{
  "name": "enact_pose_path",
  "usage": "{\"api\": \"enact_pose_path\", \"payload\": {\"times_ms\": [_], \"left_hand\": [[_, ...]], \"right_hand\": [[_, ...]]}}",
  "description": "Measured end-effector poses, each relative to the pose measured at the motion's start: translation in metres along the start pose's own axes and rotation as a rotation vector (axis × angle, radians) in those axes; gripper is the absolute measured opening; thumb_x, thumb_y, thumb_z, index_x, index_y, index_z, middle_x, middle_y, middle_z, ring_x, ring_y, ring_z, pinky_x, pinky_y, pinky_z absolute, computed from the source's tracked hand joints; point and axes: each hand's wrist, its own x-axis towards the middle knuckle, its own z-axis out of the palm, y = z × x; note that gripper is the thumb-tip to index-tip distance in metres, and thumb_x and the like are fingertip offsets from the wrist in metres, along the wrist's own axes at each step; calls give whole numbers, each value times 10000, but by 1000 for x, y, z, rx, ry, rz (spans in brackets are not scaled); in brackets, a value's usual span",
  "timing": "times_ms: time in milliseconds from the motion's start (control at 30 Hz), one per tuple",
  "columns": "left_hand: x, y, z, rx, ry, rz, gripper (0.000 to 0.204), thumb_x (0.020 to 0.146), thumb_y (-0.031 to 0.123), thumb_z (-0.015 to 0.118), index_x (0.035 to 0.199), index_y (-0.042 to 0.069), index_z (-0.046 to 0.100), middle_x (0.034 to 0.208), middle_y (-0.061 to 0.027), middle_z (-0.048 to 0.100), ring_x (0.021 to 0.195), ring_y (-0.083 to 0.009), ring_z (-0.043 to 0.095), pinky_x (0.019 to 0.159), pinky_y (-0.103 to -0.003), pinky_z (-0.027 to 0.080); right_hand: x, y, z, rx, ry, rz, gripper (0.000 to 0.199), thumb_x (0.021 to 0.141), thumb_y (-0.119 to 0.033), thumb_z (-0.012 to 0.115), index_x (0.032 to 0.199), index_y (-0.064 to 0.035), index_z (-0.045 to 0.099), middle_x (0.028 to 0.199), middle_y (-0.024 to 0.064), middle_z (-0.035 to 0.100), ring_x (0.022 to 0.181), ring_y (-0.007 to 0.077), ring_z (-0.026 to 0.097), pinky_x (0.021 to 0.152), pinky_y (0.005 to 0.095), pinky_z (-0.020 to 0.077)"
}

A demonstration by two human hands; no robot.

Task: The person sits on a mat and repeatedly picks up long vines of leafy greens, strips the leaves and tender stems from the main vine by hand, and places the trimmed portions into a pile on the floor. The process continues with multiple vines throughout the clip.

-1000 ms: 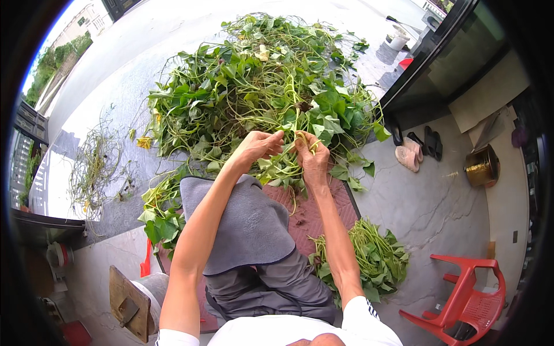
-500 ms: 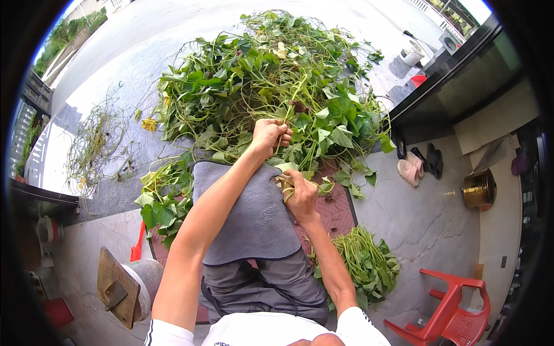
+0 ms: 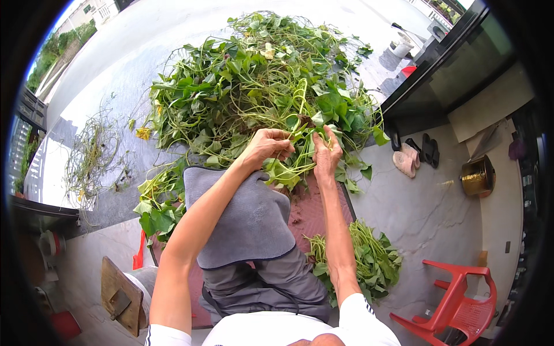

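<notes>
A big heap of leafy green vines (image 3: 231, 86) spreads in front of me, its stems tangled among heart-shaped leaves. At the heap's near edge my left hand (image 3: 269, 150) is closed, pinching a green vine stem. Just to its right, my right hand (image 3: 327, 153) has its fingers closed round stems of the same vine, whose pale leaves (image 3: 283, 173) hang between the hands. A grey cloth (image 3: 242, 219) covers my lap under the left forearm. To the right of my legs lies a bundle of trimmed leafy stems (image 3: 360, 256).
Dry stripped vines (image 3: 95, 155) lie at the left. A red plastic chair (image 3: 461, 300) stands at lower right; slippers (image 3: 407, 160) and a brass-coloured pot (image 3: 478, 176) are along the right wall. A wooden board (image 3: 121, 297) tops a pale bucket at lower left.
My right hand has moved up and to the right, from beside the cloth to the vine. The short stems that showed in it no longer show. My left hand has shifted slightly lower.
</notes>
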Motion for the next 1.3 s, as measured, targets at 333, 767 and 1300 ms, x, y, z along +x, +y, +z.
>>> {"api": "enact_pose_path", "payload": {"times_ms": [333, 767, 1300], "left_hand": [[4, -4, -9, 161, 112, -77, 320, 1022, 34, 624, 1316, -91, 608, 901, -130, 756, 626, -121, 679, 499, -239, 540], [17, -9, -37, -13, 719, -71, 338, 899, -7, 627, 1221, -25, 727, 827, -104, 778, 574, -116, 676, 468, -256, 513], [40, -44, -55, -156, 821, -230, 577, 993, 321, 311, 1252, -29, 688, 1320, -281, 672, 1245, -434, 646, 1049, -504, 501]], "right_hand": [[34, -5, -17, -544, 8, -381, 272, 928, -212, 781, 1015, 46, 771, 812, 98, 756, 715, 157, 651, 692, 326, 514], [99, -106, -92, -297, 379, -370, 148, 938, -139, 784, 911, 5, 759, 662, -27, 579, 519, 54, 434, 441, 273, 326], [111, -171, 143, -1118, -221, -719, 327, 978, -284, 746, 1101, 17, 776, 889, 101, 785, 794, 172, 697, 762, 328, 537]]}}
